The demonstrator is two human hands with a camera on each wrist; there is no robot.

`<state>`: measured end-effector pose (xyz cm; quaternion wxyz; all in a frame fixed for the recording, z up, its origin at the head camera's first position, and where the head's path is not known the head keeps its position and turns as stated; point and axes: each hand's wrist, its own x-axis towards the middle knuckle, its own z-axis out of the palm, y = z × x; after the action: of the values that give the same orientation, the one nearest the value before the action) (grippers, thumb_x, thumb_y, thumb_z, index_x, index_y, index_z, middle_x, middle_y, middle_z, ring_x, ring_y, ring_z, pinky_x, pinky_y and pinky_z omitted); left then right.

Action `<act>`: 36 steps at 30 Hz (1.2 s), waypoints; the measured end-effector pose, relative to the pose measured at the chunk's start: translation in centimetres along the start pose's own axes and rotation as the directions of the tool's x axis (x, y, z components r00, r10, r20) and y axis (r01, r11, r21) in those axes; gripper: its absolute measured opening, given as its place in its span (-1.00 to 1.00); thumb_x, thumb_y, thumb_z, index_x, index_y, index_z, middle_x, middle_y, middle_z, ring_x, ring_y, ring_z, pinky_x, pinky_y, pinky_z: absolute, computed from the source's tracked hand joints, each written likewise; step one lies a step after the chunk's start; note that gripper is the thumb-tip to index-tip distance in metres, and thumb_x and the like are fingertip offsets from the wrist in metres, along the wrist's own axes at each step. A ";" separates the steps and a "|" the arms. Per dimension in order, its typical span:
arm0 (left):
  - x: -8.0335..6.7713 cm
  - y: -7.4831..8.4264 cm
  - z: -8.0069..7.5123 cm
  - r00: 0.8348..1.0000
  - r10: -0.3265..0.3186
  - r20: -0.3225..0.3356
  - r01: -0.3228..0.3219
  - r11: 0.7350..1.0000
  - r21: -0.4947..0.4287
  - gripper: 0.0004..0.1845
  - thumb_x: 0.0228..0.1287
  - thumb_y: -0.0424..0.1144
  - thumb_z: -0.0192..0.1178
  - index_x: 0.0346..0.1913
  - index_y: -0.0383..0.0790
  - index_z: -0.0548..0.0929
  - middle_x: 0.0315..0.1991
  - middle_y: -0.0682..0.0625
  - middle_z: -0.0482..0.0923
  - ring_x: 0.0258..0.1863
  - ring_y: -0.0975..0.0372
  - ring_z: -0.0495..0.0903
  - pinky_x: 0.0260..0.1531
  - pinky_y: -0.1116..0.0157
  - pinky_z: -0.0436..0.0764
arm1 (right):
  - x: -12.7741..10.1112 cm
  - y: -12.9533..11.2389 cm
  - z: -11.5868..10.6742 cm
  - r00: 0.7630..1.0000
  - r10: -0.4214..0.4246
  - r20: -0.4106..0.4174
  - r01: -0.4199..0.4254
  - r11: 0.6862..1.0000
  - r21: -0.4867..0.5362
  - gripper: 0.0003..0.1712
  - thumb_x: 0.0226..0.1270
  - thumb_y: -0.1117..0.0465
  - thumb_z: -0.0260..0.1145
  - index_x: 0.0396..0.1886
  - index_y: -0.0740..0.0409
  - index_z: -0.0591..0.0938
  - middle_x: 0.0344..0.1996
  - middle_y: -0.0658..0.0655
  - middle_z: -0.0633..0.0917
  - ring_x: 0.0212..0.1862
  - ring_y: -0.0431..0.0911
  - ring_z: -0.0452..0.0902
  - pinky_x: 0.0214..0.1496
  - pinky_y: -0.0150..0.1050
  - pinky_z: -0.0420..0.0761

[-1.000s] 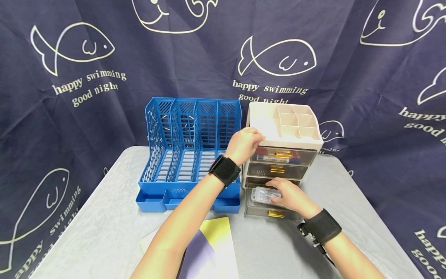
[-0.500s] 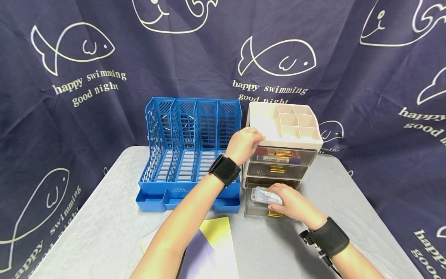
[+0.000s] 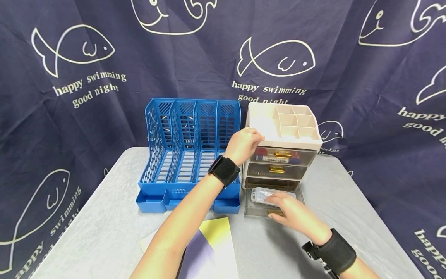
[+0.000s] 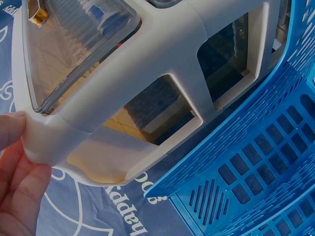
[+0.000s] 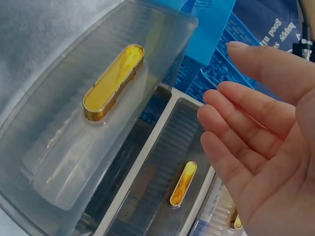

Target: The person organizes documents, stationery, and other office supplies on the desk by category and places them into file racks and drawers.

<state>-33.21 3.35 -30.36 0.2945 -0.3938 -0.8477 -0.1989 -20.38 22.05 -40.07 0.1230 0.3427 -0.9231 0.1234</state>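
Observation:
A cream drawer organiser (image 3: pixel 265 120) stands on the table, and my left hand (image 3: pixel 244 144) grips its top left corner. In the left wrist view my thumb and fingers (image 4: pixel 15 162) pinch that corner of the organiser (image 4: pixel 162 44). The clear bottom drawer (image 3: pixel 249 210) is pulled out, with a small clear plastic box (image 3: pixel 261 194) lying inside it. My right hand (image 3: pixel 290 214) hovers over the drawer's front, by its gold handle, fingers straight. In the right wrist view this hand (image 5: pixel 261 147) holds nothing, and the drawer front (image 5: pixel 74 137) is below it.
A blue file rack (image 3: pixel 189 155) stands right beside the organiser on its left. Yellow and purple sheets of paper (image 3: pixel 216 240) lie at the front of the grey table (image 3: pixel 104 224). A dark fish-print curtain (image 3: pixel 87 77) hangs behind. The upper drawers are closed.
My right hand has set the clear box down in the bottom drawer, let go of it and drawn back toward me. The left hand has not moved.

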 end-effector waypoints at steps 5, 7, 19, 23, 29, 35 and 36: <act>0.0 -0.1 0.0 1.000 0.001 0.001 -0.001 1.000 0.008 -0.85 0.29 -0.32 0.20 -0.21 -0.13 0.77 -0.26 0.03 0.69 -0.15 0.22 0.62 -0.09 0.38 0.59 | -0.3 -0.7 0.3 1.000 -0.016 -0.017 0.016 1.000 -0.011 -0.62 -0.02 0.28 0.47 -0.15 0.29 0.65 -0.21 0.13 0.68 -0.12 0.01 0.60 -0.01 -0.06 0.59; 0.0 0.0 0.0 1.000 -0.002 0.003 0.002 1.000 0.008 -0.85 0.29 -0.32 0.19 -0.21 -0.13 0.77 -0.26 0.03 0.69 -0.15 0.22 0.62 -0.09 0.38 0.59 | -0.5 -0.9 0.5 1.000 -0.010 -0.019 0.009 1.000 -0.018 -0.62 -0.02 0.28 0.47 -0.15 0.28 0.65 -0.21 0.14 0.68 -0.11 0.02 0.60 0.00 -0.06 0.59; 0.1 -0.1 0.2 1.000 0.017 -0.022 -0.016 0.999 0.027 -0.85 0.31 -0.27 0.18 -0.26 -0.14 0.77 -0.31 0.04 0.68 -0.20 0.22 0.62 -0.14 0.37 0.60 | -1.4 -1.9 2.0 0.998 -0.012 -0.063 0.011 1.000 -0.022 -0.65 -0.07 0.29 0.50 -0.20 0.23 0.67 -0.25 0.06 0.68 -0.14 -0.05 0.60 -0.06 -0.14 0.62; 0.2 -0.2 0.3 0.999 0.020 -0.026 -0.019 1.000 0.025 -0.84 0.32 -0.27 0.17 -0.26 -0.14 0.77 -0.32 0.04 0.68 -0.21 0.22 0.62 -0.14 0.37 0.59 | -1.9 -2.2 2.6 0.996 -0.007 -0.092 0.004 0.999 -0.036 -0.65 -0.10 0.31 0.51 -0.23 0.21 0.67 -0.27 0.05 0.67 -0.17 -0.07 0.59 -0.11 -0.17 0.62; 0.1 -0.2 0.3 1.000 0.014 -0.025 -0.013 1.000 0.021 -0.85 0.30 -0.30 0.19 -0.24 -0.13 0.77 -0.30 0.04 0.68 -0.19 0.22 0.62 -0.12 0.38 0.59 | -2.3 -2.1 3.7 0.987 0.048 -0.157 -0.060 0.995 -0.076 -0.64 -0.17 0.36 0.54 -0.27 0.19 0.68 -0.30 0.03 0.66 -0.22 -0.10 0.58 -0.20 -0.23 0.63; 0.0 -0.2 0.3 0.999 0.024 -0.028 -0.023 1.000 0.019 -0.85 0.29 -0.32 0.19 -0.23 -0.14 0.77 -0.31 0.03 0.68 -0.20 0.22 0.62 -0.14 0.38 0.60 | -2.7 -2.1 4.5 0.980 0.072 -0.185 -0.090 0.992 -0.094 -0.65 -0.21 0.38 0.54 -0.30 0.19 0.70 -0.31 0.04 0.67 -0.23 -0.09 0.60 -0.22 -0.21 0.64; 0.0 -0.1 0.3 0.999 0.024 -0.029 -0.023 1.000 0.019 -0.85 0.29 -0.32 0.20 -0.23 -0.14 0.77 -0.31 0.03 0.68 -0.20 0.22 0.62 -0.13 0.38 0.60 | -2.8 -2.1 4.6 0.979 0.071 -0.191 -0.091 0.991 -0.095 -0.65 -0.22 0.39 0.54 -0.31 0.19 0.70 -0.31 0.05 0.67 -0.22 -0.08 0.61 -0.21 -0.21 0.65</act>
<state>-33.42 3.41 -30.55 0.3129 -0.3980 -0.8405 -0.1931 -17.61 20.77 -44.93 0.2219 0.2849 -0.9258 0.1120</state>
